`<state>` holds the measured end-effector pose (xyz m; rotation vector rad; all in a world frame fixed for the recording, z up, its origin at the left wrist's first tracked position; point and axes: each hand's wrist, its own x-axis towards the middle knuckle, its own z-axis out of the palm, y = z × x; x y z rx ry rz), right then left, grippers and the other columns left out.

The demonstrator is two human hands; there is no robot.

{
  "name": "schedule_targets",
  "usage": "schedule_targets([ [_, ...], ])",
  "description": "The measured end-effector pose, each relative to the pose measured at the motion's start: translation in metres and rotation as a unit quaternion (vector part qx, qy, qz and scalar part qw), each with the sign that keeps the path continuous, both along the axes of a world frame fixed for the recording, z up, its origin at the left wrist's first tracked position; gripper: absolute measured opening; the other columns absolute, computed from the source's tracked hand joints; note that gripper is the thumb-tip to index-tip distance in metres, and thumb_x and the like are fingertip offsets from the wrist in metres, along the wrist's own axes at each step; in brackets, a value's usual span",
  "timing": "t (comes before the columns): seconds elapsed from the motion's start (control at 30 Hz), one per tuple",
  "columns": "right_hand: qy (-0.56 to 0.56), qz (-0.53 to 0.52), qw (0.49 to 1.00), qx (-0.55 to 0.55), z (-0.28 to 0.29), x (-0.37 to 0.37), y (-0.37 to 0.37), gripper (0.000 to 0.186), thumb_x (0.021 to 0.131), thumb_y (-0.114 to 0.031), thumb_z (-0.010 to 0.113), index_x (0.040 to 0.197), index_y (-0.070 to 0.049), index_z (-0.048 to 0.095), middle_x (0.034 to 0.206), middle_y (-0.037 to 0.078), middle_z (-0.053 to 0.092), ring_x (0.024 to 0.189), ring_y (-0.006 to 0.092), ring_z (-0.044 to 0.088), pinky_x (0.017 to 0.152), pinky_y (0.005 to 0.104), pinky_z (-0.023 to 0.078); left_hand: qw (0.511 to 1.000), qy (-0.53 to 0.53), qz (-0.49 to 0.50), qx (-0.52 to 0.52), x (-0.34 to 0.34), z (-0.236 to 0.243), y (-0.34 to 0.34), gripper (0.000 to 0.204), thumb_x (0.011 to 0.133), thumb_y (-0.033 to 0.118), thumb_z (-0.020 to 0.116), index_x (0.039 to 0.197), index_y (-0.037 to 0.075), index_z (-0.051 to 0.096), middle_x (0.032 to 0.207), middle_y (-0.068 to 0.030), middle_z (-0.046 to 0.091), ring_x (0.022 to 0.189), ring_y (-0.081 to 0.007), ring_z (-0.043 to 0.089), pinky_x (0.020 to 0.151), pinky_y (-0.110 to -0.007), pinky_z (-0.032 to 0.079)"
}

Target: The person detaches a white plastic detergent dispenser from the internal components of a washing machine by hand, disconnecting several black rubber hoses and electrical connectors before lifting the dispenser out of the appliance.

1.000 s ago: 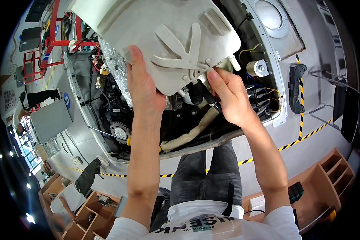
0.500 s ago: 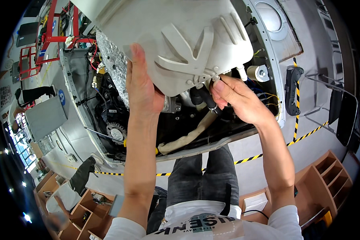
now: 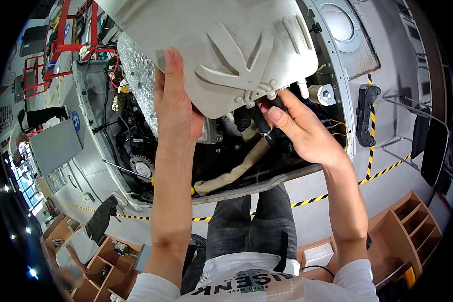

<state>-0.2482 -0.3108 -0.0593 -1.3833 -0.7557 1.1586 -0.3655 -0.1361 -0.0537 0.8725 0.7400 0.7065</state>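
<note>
A large off-white plastic housing [image 3: 186, 30] with a forked raised shape on its face is tilted over an open appliance cabinet. My left hand [image 3: 176, 108] grips its lower left edge, thumb on the face and fingers behind. My right hand [image 3: 304, 123] is closed round a short black hose [image 3: 273, 102] below a spigot on the housing's lower edge; its fingers are partly hidden behind. Beside it, another black hose [image 3: 259, 120] hangs from a neighbouring spigot, with a clamp at its lower end. A beige sleeved hose [image 3: 239, 168] runs from there toward the front left.
The cabinet's metal rim [image 3: 241, 197] curves close in front of me. Silvery bubble wrap [image 3: 138, 75], wires and a toothed wheel [image 3: 142, 166] lie at left inside. A white cylinder [image 3: 322, 94] stands at right. Beyond are a red frame [image 3: 68, 48], a chair [image 3: 425, 126] and another person [image 3: 80, 246].
My right thumb has moved down off the spigot, and the black hose now shows below it. The housing has shifted slightly; my left hand keeps its grip.
</note>
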Motion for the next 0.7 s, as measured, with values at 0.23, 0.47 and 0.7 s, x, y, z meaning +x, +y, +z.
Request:
schedule_targets([
  [0.23, -0.132, 0.023, 0.988, -0.078, 0.011, 0.011, 0.000, 0.029, 0.098, -0.021, 0.061, 0.090, 0.006, 0.055, 0.073, 0.022, 0.052, 0.064, 0.0332, 0.045, 0.063, 0.0389, 0.043, 0.999, 0.022, -0.006, 0.028, 0.001, 0.005, -0.001, 0.063, 0.097, 0.046, 0.062, 0.141, 0.005, 0.042, 0.133, -0.0100, 0.057, 0.120, -0.0232, 0.058, 0.101, -0.041, 0.051],
  [0.47, -0.228, -0.062, 0.965, -0.114, 0.022, -0.006, 0.002, 0.022, 0.094, -0.014, 0.064, 0.088, 0.006, 0.057, 0.066, 0.026, 0.056, 0.069, 0.0471, 0.058, 0.059, 0.0482, 0.044, 0.994, 0.079, 0.040, 0.056, 0.008, 0.019, -0.013, 0.067, 0.097, 0.047, 0.061, 0.142, 0.000, 0.043, 0.137, -0.0117, 0.055, 0.125, -0.0246, 0.055, 0.105, -0.040, 0.047],
  [0.7, -0.336, -0.075, 0.928, -0.143, 0.024, -0.020, 0.010, 0.019, 0.093, -0.013, 0.065, 0.092, 0.004, 0.058, 0.068, 0.022, 0.062, 0.068, 0.0429, 0.063, 0.060, 0.0477, 0.050, 0.986, 0.079, 0.136, 0.064, -0.002, 0.028, -0.028, 0.060, 0.101, 0.035, 0.061, 0.145, 0.003, 0.037, 0.134, -0.0104, 0.052, 0.119, -0.0183, 0.052, 0.103, -0.035, 0.044],
])
